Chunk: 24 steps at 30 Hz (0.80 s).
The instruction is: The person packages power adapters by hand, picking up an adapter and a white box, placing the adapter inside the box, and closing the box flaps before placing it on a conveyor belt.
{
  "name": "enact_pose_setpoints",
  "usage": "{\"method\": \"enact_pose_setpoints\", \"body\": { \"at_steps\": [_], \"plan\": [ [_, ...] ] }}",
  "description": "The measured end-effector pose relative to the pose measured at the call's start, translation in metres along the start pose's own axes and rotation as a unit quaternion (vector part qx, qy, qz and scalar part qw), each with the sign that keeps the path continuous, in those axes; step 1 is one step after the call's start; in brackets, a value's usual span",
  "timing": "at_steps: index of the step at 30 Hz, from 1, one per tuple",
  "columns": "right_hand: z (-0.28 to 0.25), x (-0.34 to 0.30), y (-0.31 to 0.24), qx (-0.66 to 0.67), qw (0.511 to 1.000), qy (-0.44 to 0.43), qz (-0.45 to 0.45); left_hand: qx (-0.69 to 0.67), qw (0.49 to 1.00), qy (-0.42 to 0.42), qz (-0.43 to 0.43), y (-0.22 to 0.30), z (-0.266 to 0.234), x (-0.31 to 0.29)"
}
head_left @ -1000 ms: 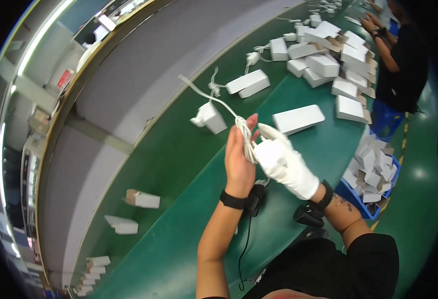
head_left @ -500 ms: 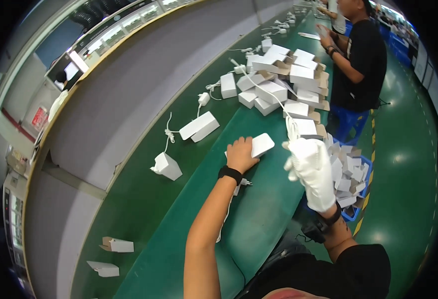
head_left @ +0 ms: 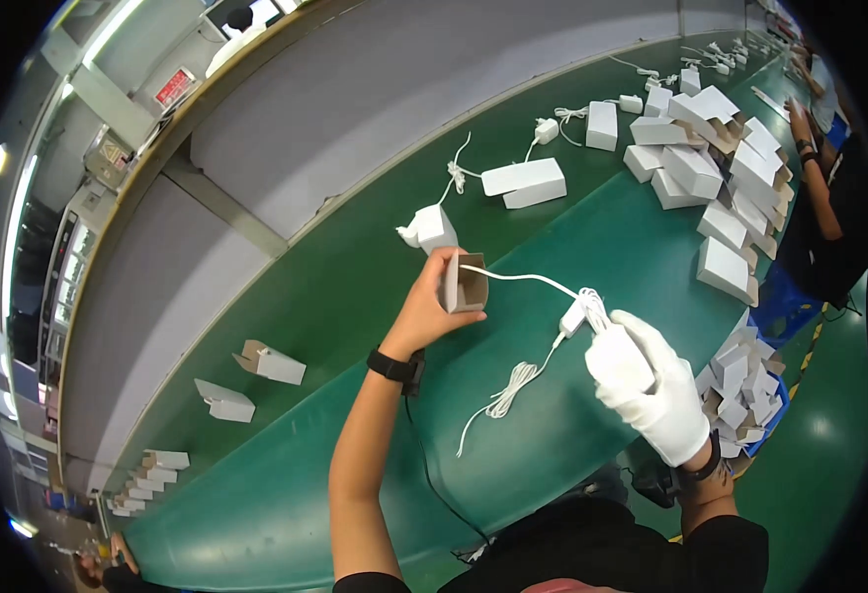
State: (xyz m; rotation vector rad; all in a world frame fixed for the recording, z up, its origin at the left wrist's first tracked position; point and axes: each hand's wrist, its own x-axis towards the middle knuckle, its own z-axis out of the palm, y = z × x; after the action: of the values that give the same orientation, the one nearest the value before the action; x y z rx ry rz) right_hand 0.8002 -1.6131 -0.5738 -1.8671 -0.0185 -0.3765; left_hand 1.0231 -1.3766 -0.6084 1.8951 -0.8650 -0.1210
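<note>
My bare left hand grips a small white carton, its open end and brown inside facing right. My right hand, in a white glove, is closed around a white power adapter. A bundled white cable comes from the adapter, and its loose end stretches left to the carton's opening. Beside that bundle, a smaller white plug piece lies over the green belt; a tied white cord runs from it toward me. Just beyond the left hand stands another white carton.
White cartons are heaped at the far right. Another white box and corded adapters line the far ledge. Open cartons stand at left. A blue crate of cartons is on the right, near a co-worker.
My left hand has lifted from the belt and now holds an open-ended carton. The right hand keeps the adapter; its cable end now reaches the carton. The whole view has swung to the left.
</note>
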Motion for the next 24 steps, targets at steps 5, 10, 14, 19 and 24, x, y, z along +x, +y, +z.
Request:
{"method": "enact_pose_setpoints", "body": {
  "at_steps": [5,10,14,19,24],
  "plan": [
    [0.021,0.02,-0.005,0.052,0.989,-0.094,0.098,-0.009,1.0,-0.026,-0.006,-0.013,-0.002,-0.032],
    [0.039,0.08,0.034,0.114,0.951,-0.287,0.023,-0.047,0.995,-0.088,0.012,-0.015,0.011,-0.039],
    [0.055,0.124,0.03,0.133,0.917,-0.36,0.111,-0.124,0.987,-0.091,-0.037,-0.012,0.016,-0.047],
    [0.081,0.13,-0.046,-0.429,0.808,-0.404,0.003,-0.141,0.986,-0.088,0.015,-0.019,0.03,-0.045],
    [0.091,0.137,-0.046,-0.471,0.784,-0.395,-0.091,-0.09,0.993,-0.073,0.012,-0.021,0.028,-0.045]
  ]
}}
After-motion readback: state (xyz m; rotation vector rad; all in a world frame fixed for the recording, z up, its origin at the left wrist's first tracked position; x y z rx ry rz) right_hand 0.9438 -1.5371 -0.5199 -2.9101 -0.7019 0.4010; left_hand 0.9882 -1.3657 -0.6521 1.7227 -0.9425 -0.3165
